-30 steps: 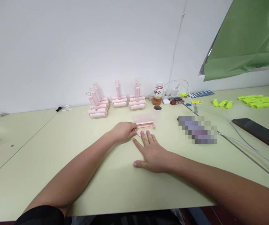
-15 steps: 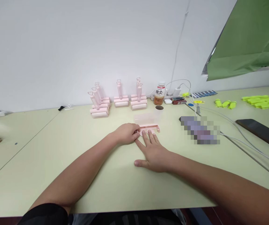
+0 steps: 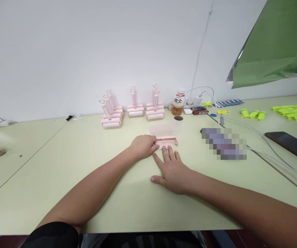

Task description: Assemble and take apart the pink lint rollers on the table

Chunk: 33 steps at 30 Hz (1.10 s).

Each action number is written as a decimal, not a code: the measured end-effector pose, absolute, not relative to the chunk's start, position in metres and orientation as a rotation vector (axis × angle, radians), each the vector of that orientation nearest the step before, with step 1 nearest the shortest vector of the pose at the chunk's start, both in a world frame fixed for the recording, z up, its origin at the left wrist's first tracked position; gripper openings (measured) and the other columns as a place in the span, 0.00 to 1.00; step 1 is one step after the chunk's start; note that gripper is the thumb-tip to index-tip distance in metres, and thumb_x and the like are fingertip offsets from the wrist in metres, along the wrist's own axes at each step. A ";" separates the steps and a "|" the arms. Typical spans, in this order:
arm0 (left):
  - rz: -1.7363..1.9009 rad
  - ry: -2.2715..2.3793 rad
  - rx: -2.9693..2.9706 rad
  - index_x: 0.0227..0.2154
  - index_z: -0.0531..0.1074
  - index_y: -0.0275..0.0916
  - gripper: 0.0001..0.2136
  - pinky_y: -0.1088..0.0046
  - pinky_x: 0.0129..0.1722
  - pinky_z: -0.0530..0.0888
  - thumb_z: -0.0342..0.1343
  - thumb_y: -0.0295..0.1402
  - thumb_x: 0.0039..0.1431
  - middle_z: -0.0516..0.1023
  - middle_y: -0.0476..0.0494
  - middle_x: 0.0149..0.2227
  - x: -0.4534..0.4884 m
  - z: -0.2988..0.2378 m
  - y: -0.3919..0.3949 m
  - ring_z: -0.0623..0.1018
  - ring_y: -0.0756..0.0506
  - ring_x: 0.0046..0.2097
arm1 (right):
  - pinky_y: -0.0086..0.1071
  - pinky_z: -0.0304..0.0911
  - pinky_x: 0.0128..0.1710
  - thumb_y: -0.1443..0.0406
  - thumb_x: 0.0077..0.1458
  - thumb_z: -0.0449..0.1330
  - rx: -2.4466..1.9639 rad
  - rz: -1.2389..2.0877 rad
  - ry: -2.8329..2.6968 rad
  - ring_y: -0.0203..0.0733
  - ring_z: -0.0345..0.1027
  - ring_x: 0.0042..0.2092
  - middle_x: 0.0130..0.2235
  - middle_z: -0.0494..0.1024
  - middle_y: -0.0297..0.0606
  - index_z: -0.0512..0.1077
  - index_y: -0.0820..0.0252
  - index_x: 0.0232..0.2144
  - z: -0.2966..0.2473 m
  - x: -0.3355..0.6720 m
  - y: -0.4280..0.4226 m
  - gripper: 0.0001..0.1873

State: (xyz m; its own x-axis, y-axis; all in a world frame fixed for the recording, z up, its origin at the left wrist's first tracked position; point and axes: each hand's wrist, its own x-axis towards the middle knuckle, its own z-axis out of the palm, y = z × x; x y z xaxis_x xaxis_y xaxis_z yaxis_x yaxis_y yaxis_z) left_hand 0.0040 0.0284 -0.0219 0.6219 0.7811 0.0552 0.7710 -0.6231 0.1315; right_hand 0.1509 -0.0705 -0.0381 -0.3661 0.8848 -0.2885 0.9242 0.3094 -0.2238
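My left hand (image 3: 142, 146) rests on the pale green table (image 3: 86, 165) with its fingers curled round the left end of a flat pink plastic part (image 3: 167, 140). Flat on the table lies my right hand (image 3: 171, 167), fingers stretched out, its fingertips pressing a small round pink piece (image 3: 164, 146) just in front of that part. A clear plastic cover (image 3: 163, 129) lies right behind the pink part.
Several pink rollers with heart-topped handles (image 3: 134, 108) stand in stacks by the wall. A drink bottle (image 3: 178, 102), chargers and white cables (image 3: 257, 137) sit to the right. A dark phone (image 3: 290, 146) and yellow-green pieces (image 3: 290, 112) lie far right.
The view has drifted slightly, so everything sits a little further right. My right fingertips have slid further over the round pink piece. The left hand keeps its hold.
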 end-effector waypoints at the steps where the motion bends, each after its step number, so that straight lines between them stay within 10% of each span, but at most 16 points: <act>1: 0.158 1.322 2.746 0.35 0.71 0.40 0.12 0.67 0.33 0.69 0.48 0.42 0.64 0.80 0.41 0.37 0.004 -0.022 0.028 0.78 0.41 0.38 | 0.66 0.28 0.63 0.35 0.55 0.45 1.700 -0.523 2.451 0.74 0.15 0.68 0.71 0.33 0.58 0.40 0.65 0.70 -0.039 0.150 -0.071 0.55; 13: 0.111 1.285 2.796 0.35 0.72 0.40 0.14 0.67 0.34 0.69 0.47 0.43 0.64 0.80 0.41 0.36 0.002 -0.021 0.029 0.78 0.41 0.37 | 0.61 0.25 0.65 0.33 0.51 0.47 1.688 -0.602 2.461 0.71 0.08 0.67 0.70 0.25 0.57 0.36 0.62 0.70 -0.039 0.154 -0.062 0.58; 33: 0.189 1.148 2.758 0.33 0.71 0.41 0.07 0.70 0.30 0.67 0.48 0.34 0.59 0.80 0.45 0.35 -0.010 -0.019 0.033 0.77 0.44 0.34 | 0.64 0.25 0.64 0.39 0.59 0.41 1.573 -0.441 2.584 0.65 0.22 0.70 0.70 0.33 0.62 0.41 0.77 0.69 -0.043 0.151 -0.071 0.53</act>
